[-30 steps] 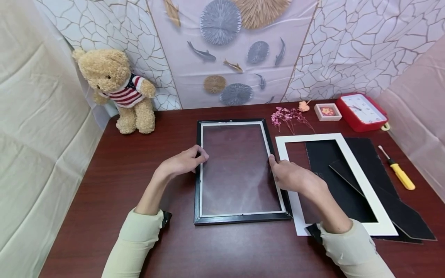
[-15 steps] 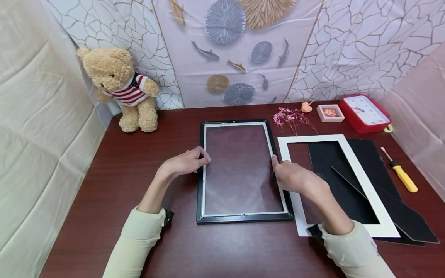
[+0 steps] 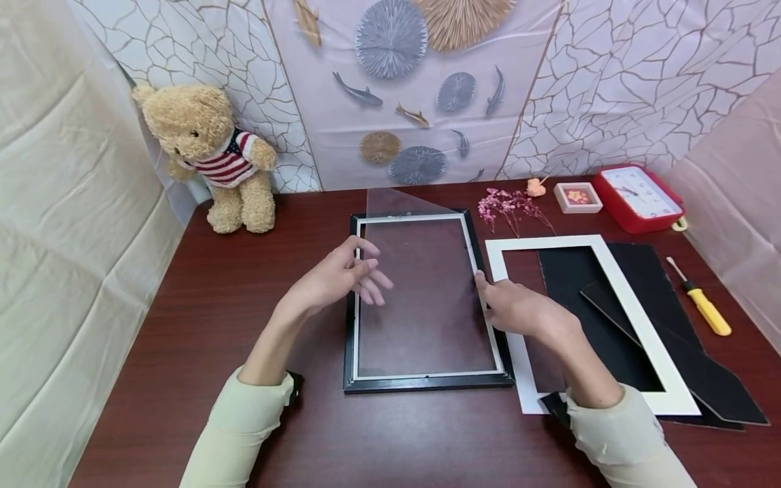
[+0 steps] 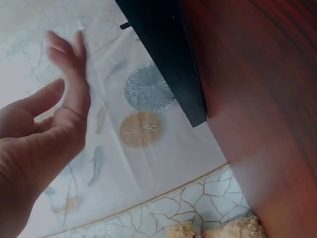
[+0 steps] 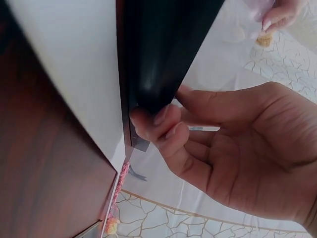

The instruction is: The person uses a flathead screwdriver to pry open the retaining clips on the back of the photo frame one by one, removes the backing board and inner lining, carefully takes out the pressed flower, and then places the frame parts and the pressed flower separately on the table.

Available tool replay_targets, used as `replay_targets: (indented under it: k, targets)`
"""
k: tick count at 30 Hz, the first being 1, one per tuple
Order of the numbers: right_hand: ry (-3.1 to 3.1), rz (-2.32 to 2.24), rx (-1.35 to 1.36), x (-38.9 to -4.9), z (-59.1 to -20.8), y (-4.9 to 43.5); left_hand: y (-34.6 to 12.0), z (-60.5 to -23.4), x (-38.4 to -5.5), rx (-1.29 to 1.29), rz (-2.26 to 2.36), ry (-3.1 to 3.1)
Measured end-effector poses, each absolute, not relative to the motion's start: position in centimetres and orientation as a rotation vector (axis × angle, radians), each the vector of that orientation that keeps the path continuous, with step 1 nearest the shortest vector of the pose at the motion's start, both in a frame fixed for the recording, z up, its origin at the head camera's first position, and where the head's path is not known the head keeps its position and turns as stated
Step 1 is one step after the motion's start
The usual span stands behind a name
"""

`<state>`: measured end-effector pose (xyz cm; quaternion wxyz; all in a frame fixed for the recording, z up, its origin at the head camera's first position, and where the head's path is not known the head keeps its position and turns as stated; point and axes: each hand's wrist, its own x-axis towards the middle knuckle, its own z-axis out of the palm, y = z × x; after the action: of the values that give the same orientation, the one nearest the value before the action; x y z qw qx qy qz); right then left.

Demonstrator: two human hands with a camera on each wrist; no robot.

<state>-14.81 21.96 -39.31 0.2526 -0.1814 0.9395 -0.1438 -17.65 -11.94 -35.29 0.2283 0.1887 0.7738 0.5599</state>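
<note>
A black picture frame (image 3: 430, 384) with a pale inner lip lies on the table. Its clear sheet (image 3: 421, 305) is lifted on the left side, one corner standing up past the frame's far edge. My left hand (image 3: 338, 274) is at the frame's left side with its fingers spread; the fingertips look hazy through the sheet. In the left wrist view the left hand (image 4: 54, 114) has its fingers extended, apart from the frame's black side (image 4: 168, 59). My right hand (image 3: 521, 305) grips the frame's right side, and the right wrist view shows its fingers (image 5: 171, 134) curled at the black edge.
Right of the frame, a white mat (image 3: 671, 400) lies over black backing boards (image 3: 647, 278). Beyond them lies a yellow-handled screwdriver (image 3: 708, 312). Pink dried flowers (image 3: 506, 203), a small square box (image 3: 577, 198) and a red clock (image 3: 641, 196) line the back. A teddy bear (image 3: 213, 156) stands back left.
My left hand has shifted off the frame's left edge, its fingers spreading out. The clear sheet has tilted up on that side from lying flat. The right hand keeps its place.
</note>
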Motion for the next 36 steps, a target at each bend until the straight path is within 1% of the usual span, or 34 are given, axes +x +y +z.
replay_targets:
  k: [2,5,8,11,13,16,18,22,26,29,33,36]
  targets:
    - [2.545,-0.402,-0.524,-14.0,-37.1,21.3,-12.2,-35.4,-17.9,0.504,1.625,2.051]
    - [2.57,-0.361,-0.54,-13.5,-35.7,21.0,-12.7,-35.6,-18.3,0.468,1.663,2.04]
    - [2.617,-0.336,-0.533,-13.7,-36.4,21.7,-13.1,-35.7,-18.7,0.438,1.685,2.034]
    - [2.711,-0.315,-0.562,-14.7,-39.0,23.0,-13.4,-35.8,-18.9,0.428,1.711,2.013]
    - [2.757,-0.358,-0.585,-15.0,-39.7,23.3,-13.5,-35.9,-19.1,0.43,1.725,1.996]
    - [2.815,-0.451,-0.609,-14.9,-39.3,22.8,-13.7,-36.0,-19.1,0.418,1.751,1.972]
    - [2.816,-0.543,-0.583,-14.1,-37.4,21.7,-13.8,-35.9,-19.0,0.4,1.767,1.967]
    - [2.854,-0.63,-0.608,-13.0,-35.2,20.0,-14.1,-35.3,-18.3,0.35,1.774,2.015]
    - [2.872,-0.645,-0.659,-12.4,-34.3,18.8,-14.9,-35.0,-17.3,0.313,1.668,2.166]
    - [2.872,-0.571,-0.718,-12.2,-33.7,17.7,-15.8,-35.2,-16.6,0.276,1.649,2.176]
    - [2.854,-0.462,-0.841,-12.0,-32.8,16.1,-17.3,-35.1,-15.3,0.227,1.739,2.098]
    - [2.847,-0.414,-0.907,-12.3,-32.4,14.8,-18.5,-34.9,-14.4,0.206,1.705,2.162]
